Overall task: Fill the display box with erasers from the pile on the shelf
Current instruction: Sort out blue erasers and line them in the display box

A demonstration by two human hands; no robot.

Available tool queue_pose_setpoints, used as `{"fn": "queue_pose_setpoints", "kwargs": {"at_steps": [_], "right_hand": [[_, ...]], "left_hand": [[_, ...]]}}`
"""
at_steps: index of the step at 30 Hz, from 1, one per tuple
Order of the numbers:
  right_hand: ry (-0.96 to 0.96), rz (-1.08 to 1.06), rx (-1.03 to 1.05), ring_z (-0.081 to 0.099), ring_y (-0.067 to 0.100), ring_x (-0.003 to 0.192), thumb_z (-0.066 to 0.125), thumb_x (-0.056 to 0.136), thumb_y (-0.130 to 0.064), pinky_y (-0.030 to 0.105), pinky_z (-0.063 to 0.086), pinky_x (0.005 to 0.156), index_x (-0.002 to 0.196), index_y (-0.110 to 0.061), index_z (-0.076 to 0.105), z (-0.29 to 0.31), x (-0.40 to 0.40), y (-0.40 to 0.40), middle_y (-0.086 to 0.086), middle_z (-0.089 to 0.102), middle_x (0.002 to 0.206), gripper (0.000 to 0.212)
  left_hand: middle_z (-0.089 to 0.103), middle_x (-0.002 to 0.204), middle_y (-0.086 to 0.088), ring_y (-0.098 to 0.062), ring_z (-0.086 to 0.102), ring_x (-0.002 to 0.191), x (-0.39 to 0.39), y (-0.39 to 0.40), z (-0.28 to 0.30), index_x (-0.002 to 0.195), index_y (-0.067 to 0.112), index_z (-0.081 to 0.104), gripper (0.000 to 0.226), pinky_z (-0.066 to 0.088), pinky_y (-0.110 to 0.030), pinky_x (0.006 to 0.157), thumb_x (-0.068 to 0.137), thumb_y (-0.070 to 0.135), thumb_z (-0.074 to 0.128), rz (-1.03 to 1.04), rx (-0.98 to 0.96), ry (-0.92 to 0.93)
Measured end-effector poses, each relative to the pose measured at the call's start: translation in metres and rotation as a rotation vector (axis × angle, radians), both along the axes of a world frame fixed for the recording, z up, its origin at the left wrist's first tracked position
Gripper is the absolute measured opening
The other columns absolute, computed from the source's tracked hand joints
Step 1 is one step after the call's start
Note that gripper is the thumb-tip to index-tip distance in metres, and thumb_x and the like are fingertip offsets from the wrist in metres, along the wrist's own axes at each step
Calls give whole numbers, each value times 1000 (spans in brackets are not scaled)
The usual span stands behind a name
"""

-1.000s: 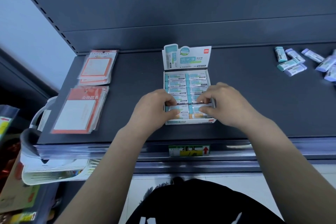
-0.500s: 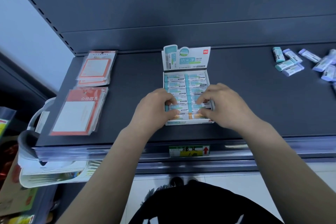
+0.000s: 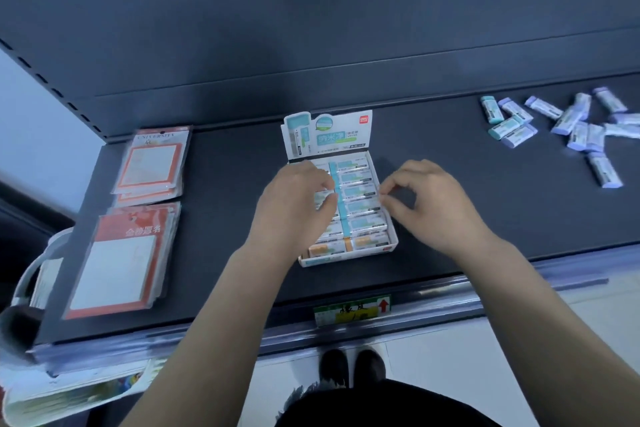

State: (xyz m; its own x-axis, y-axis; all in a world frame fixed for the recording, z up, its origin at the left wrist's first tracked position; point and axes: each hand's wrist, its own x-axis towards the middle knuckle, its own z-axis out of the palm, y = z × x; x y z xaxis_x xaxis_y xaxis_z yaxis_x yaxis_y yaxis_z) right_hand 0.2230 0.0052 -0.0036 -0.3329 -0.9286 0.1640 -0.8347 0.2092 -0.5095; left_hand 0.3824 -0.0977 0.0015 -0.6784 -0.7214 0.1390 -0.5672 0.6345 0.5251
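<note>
Head view: display box [image 3: 389, 239] sits mid-shelf [image 3: 228, 184] near the front edge, packed with erasers. Left hand [image 3: 294, 204] rests on its left column, fingers curled onto an eraser. Right hand [image 3: 429, 201] at the box's right wall, fingers curled, pinching nothing visible. Eraser pile [image 3: 571, 128] at the shelf's back right.

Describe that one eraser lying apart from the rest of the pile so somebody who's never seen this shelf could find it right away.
Start at the dark shelf and go to its far right, where the loose pile of erasers lies. The lone eraser sits at the pile's near edge, closest to the shelf's front. Unlike its overlapping neighbours, it touches nothing.
</note>
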Motion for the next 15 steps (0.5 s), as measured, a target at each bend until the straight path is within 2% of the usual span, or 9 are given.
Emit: {"fn": "queue_pose_setpoints", "kwargs": {"at_steps": [4,7,9,15], "right_hand": [[14,-121,-86,53,22,85,65,80,-16,34,46,74,84,-12,68,4,-17,8,3,63,84,6],[26,-196,-123,49,18,81,66,79,-14,26,40,73,84,-11,68,7,-33,14,3,62,83,6],[40,-234,-135,50,19,81,66,79,-13,27,40,74,85,-10,68,9,-46,20,4,63,83,7],[53,-344,-139,48,16,83,66,79,-14,25,37,75,87,-11,67,9,-109,40,-2,57,80,9]], "left_hand": [[62,100,-2,-19,52,105,-27,-1,11,101,12,65,18,43,-32,87,87,20,56,-64,-57,43],[61,101,-4,-20,50,106,-53,2,19,103,12,64,19,36,-28,89,87,19,56,-133,-99,35],[60,103,-2,-18,49,107,-72,5,23,105,14,62,21,33,-25,86,87,21,55,-171,-131,6],[59,112,0,-20,50,110,-134,18,30,113,16,59,27,39,-32,92,88,24,53,-259,-182,-52]]}}
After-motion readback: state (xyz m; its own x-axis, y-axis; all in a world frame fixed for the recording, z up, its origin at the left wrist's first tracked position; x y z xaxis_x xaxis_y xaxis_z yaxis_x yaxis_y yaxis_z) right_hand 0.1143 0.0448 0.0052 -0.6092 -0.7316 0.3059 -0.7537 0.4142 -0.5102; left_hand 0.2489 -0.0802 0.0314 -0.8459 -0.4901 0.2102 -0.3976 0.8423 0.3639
